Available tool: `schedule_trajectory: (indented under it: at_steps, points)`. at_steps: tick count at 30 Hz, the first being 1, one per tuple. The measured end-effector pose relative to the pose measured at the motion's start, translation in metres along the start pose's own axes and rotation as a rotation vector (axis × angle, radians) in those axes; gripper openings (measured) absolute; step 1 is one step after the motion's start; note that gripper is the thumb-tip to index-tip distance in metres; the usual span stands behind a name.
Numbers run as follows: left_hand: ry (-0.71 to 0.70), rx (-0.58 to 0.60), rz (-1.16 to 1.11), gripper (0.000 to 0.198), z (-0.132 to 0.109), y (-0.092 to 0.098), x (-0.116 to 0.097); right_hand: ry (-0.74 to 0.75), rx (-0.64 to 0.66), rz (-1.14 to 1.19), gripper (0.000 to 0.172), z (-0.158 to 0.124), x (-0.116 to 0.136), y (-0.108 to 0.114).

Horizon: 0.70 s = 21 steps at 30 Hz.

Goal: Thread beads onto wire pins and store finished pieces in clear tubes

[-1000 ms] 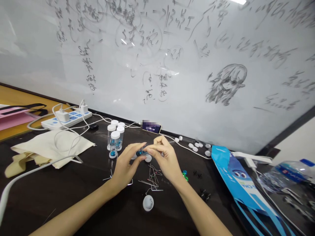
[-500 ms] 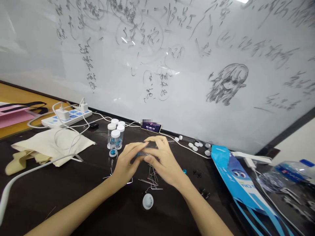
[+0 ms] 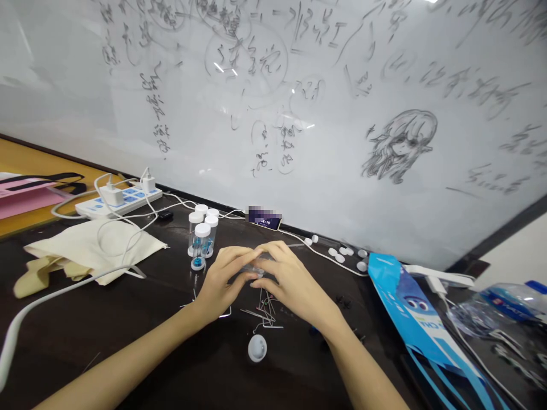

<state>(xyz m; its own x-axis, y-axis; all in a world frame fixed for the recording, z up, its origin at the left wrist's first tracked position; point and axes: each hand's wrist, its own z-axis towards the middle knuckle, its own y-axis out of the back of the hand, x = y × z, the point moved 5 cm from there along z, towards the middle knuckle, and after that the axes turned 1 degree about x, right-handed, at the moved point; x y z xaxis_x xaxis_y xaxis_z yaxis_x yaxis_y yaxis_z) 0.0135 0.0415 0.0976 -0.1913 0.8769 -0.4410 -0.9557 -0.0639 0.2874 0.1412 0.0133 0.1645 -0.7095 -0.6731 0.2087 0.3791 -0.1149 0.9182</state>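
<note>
A small clear plastic piece [image 3: 255,270], perhaps a tube, is pinched between my two hands over the dark table. My left hand [image 3: 226,279] curls round its left side, thumb and fingertips pressed in. From the right, my right hand [image 3: 288,279] closes on it with bent fingers and thumb, and the fingertips of both hands meet. My fingers cover much of the piece. Under the hands lie thin bent metal rods [image 3: 267,315]. A round white cap [image 3: 257,348] sits nearer to me. Several clear tubes [image 3: 200,247] with white lids and blue parts inside stand left of my hands.
A phone [image 3: 265,220] leans at the whiteboard's foot. Loose white caps [image 3: 339,258] lie at the back right, beside a blue bag [image 3: 401,302]. A power strip [image 3: 123,202], a cream cloth [image 3: 98,245] and white cables occupy the left. Small black parts [image 3: 343,302] lie to the right.
The view has shifted slightly. My right hand and forearm have turned a little, hiding the small blue part on the table. More of the clear piece shows between my fingers.
</note>
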Motion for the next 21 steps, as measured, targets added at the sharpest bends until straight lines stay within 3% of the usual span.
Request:
schedule_trajectory:
  at_steps: [4, 11, 21]
  points:
    - [-0.001, 0.051, -0.024, 0.049, -0.001, -0.003, -0.003, -0.039, 0.025, 0.118, 0.011, -0.001, -0.003, -0.006]
    - [0.046, 0.02, -0.095, 0.047, 0.001, -0.002, 0.003, -0.128, -0.005, 0.404, 0.012, 0.003, -0.013, -0.012]
    - [0.108, -0.032, -0.056, 0.041, 0.001, 0.0, 0.008, -0.183, -0.163, 0.423, 0.021, 0.004, -0.015, -0.016]
